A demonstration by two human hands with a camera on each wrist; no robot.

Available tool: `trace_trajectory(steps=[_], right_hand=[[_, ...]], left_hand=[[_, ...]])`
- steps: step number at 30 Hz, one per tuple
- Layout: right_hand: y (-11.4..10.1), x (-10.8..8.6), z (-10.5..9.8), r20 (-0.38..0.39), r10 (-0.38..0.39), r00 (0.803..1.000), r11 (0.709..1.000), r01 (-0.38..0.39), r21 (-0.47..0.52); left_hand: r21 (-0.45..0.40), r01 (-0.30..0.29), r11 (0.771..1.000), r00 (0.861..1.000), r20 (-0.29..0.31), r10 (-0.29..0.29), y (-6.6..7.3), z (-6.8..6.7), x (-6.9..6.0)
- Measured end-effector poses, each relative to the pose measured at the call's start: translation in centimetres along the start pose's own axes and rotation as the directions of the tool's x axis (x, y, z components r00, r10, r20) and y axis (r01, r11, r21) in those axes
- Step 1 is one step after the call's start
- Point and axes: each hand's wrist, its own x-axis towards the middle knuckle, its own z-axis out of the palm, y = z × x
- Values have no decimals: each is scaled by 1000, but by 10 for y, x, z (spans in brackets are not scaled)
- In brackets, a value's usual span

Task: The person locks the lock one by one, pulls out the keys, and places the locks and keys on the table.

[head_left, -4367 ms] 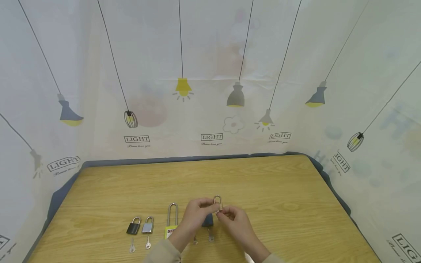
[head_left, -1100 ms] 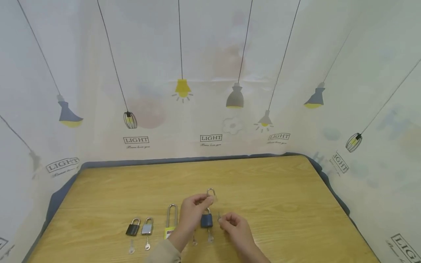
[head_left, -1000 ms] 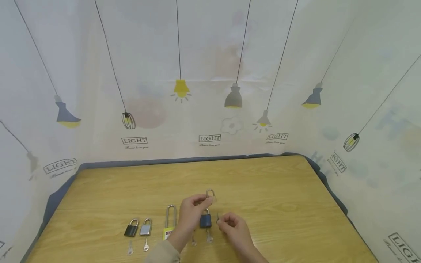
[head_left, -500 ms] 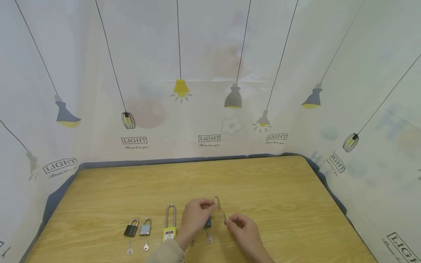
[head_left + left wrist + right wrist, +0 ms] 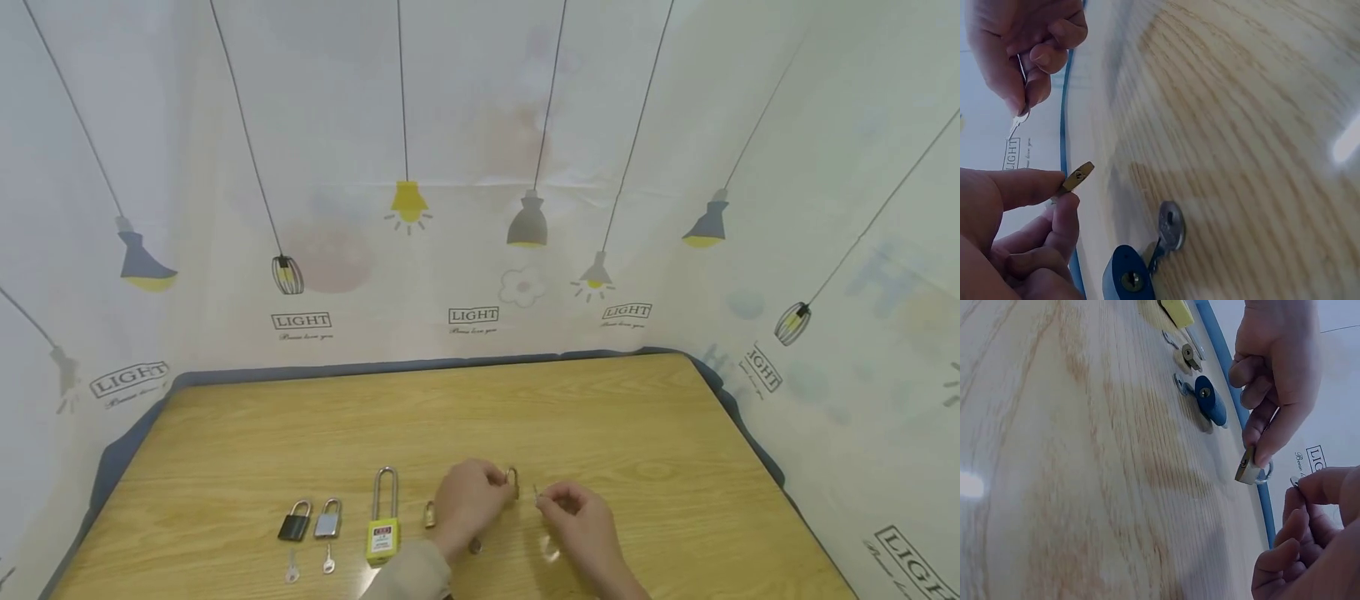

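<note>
My left hand (image 5: 472, 504) pinches a small brass padlock (image 5: 1077, 177) between thumb and finger, held above the table. Its keyhole faces the left wrist camera, and its shackle shows in the right wrist view. To its right, my right hand (image 5: 587, 529) pinches a small key (image 5: 1020, 122) by the head, blade out and apart from the padlock. Below the left hand stands a blue padlock (image 5: 1211, 403) with a key (image 5: 1171, 226) beside it; in the head view the hand hides that padlock. A second small brass padlock (image 5: 430, 514) sits just left of the hand.
Leftward on the wooden table (image 5: 600, 417) lie a yellow long-shackle padlock (image 5: 382, 540), a silver padlock (image 5: 327, 524) and a black padlock (image 5: 294, 526). One key (image 5: 328, 560) lies below the silver padlock, another key (image 5: 292, 568) below the black one. A printed curtain (image 5: 480, 267) stands behind.
Earlier both hands met at the brass padlock; since then the right hand has drawn away with the key. Both hands have shifted right, and the left has turned the padlock and now covers the blue one.
</note>
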Motion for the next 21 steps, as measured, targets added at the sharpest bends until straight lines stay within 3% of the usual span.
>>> trace_trajectory(steps=[12,17,21], right_hand=[[2,0,-4,34,4,999,998,-2,-58],[5,1,-3,48,-3,999,998,6,-60],[8,2,-3,50,-12,999,998,15,-61]], left_hand=[[108,-46,993,999,21,44,2,5,1],[173,-60,983,998,3,61,0,7,1],[236,-74,969,997,28,69,3,6,3]])
